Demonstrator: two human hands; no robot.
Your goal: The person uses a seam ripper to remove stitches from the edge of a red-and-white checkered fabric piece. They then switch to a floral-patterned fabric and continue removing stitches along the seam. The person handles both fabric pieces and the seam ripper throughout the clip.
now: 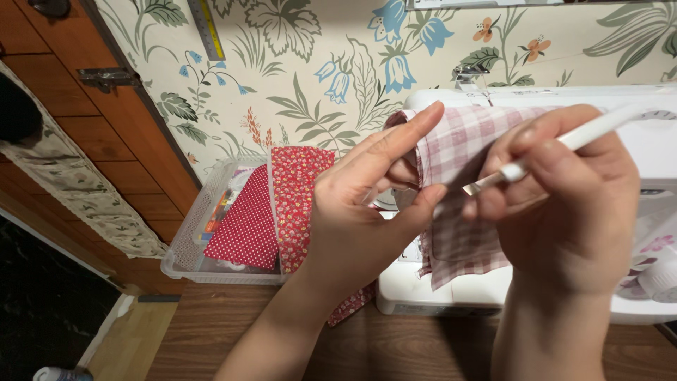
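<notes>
Floral wallpaper behind — left hand (356, 212) fingers pinch checked cloth (458, 176), right hand (564, 190) fingers grip a white tool (564, 141).

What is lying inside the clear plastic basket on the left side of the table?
In the clear plastic basket lies a red fabric with white dots; a red floral fabric hangs over its right edge. Some small colourful items show near the back, unclear. Anything under the fabrics is covered.

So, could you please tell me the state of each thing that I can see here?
Left hand: pinching the checked cloth.
Right hand: gripping the white tool.
Checked cloth: held up, draped over the sewing machine.
White tool: metal tip at the cloth.
Sewing machine: standing on the table.
Plastic tray: open, holding red fabrics.
</notes>
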